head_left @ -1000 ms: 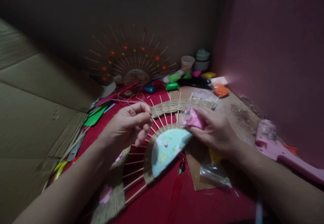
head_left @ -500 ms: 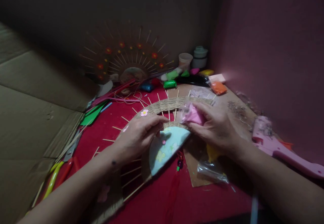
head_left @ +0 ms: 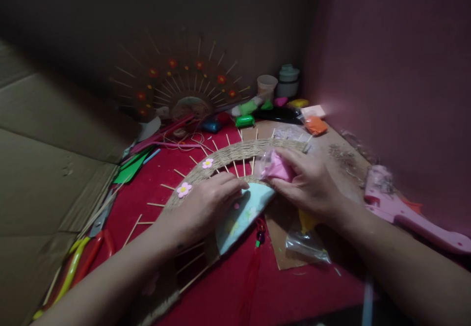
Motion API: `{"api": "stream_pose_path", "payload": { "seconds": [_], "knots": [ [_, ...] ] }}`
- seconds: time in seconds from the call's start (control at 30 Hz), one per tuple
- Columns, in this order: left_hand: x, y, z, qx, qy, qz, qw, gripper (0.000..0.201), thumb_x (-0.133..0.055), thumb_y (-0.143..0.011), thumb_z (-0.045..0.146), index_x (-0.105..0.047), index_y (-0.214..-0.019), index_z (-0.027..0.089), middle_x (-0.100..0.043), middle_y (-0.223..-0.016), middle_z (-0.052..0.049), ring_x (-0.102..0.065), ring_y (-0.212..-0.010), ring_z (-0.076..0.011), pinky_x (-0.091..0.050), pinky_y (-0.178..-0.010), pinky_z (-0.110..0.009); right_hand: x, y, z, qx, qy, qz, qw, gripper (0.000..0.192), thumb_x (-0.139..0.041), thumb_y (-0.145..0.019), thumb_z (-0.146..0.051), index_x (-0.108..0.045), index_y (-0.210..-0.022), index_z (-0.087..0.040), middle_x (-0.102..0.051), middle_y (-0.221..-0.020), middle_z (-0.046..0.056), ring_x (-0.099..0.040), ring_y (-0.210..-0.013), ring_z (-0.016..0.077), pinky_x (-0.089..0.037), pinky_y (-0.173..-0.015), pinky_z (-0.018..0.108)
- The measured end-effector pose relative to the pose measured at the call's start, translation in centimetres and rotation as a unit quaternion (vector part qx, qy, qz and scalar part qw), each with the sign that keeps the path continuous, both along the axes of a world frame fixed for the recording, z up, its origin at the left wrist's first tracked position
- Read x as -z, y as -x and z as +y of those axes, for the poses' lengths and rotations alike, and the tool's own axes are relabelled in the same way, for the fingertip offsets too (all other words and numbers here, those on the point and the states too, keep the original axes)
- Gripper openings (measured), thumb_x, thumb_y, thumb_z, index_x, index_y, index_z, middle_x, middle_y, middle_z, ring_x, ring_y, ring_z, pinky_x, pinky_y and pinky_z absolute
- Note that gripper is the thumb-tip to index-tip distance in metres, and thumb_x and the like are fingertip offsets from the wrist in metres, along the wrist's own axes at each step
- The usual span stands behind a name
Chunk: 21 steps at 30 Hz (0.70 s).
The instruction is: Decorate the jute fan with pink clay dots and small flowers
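1. I have the half-round fan of woven tan fibre and thin pale sticks (head_left: 243, 150) flat under both hands, its arch and the straight edge of its pale blue half-circle panel (head_left: 239, 228) slanting from lower left to upper right.
2. A small round pink bead (head_left: 236, 206) sits on that panel, just on the wearer's side of the left fingertips; my left hand (head_left: 211, 198) is clearly nearer to it than the right.
3. Left grip: fingers curled over the panel's upper edge; I cannot tell whether they pinch anything.
4. My right hand (head_left: 309, 174) has its grip closed on soft pink clay in a clear plastic bag (head_left: 278, 168), above the fan's right part.
5. Pink flowers with yellow centres (head_left: 207, 163) dot the woven band, left of the bead.
6. Beneath, I see a red counter (head_left: 136, 186), with a flat brown cardboard sheet (head_left: 287, 252) partly under the right side.
7. Further out: a pink glue gun (head_left: 386, 203) at right, red-and-yellow-handled scissors (head_left: 79, 262) at left, a purplish wall (head_left: 386, 70) to the right.
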<state>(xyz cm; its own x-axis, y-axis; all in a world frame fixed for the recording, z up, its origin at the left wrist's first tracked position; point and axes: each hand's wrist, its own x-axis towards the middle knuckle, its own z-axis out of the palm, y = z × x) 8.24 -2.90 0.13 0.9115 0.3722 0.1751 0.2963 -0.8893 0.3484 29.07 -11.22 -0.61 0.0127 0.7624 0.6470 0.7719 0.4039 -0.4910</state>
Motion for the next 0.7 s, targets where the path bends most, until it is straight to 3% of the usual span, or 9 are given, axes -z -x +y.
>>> {"api": "stream_pose_path", "payload": {
  "seconds": [0.2,0.5,0.7],
  "knots": [
    [-0.42,-0.20,-0.54,0.020,-0.031,0.058,0.998,0.022,-0.042,-0.091,0.015,-0.060,-0.104,0.016,-0.058,-0.095,-0.009,-0.052,-0.084,-0.0174,-0.044,-0.072,-0.030,0.17,-0.03,0.08,0.001,-0.025,-0.020,0.999,0.030,-0.060,-0.078,-0.019,-0.058,-0.107,-0.013,-0.068,-0.091,0.010,-0.064,-0.079,0.0197,-0.052,-0.068,0.032],
    [-0.30,0.08,-0.02,0.037,0.003,0.038,0.999,0.023,-0.040,-0.091,0.016,-0.059,-0.104,0.018,-0.058,-0.097,-0.008,-0.053,-0.083,-0.0155,-0.044,-0.068,-0.026,0.30,-0.02,-0.03,0.007,-0.021,-0.020,1.000,0.029,-0.060,-0.079,-0.020,-0.058,-0.107,-0.013,-0.068,-0.089,0.010,-0.063,-0.075,0.0186,-0.051,-0.065,0.031],
    [-0.39,0.16,0.39,0.038,-0.023,0.010,0.999,0.025,-0.042,-0.092,0.019,-0.057,-0.111,0.018,-0.060,-0.101,-0.009,-0.056,-0.087,-0.0171,-0.044,-0.071,-0.027,0.32,-0.10,0.16,-0.005,-0.018,-0.027,0.999,0.029,-0.059,-0.078,-0.020,-0.058,-0.107,-0.013,-0.068,-0.090,0.010,-0.063,-0.077,0.0196,-0.051,-0.067,0.032]
  ]
}}
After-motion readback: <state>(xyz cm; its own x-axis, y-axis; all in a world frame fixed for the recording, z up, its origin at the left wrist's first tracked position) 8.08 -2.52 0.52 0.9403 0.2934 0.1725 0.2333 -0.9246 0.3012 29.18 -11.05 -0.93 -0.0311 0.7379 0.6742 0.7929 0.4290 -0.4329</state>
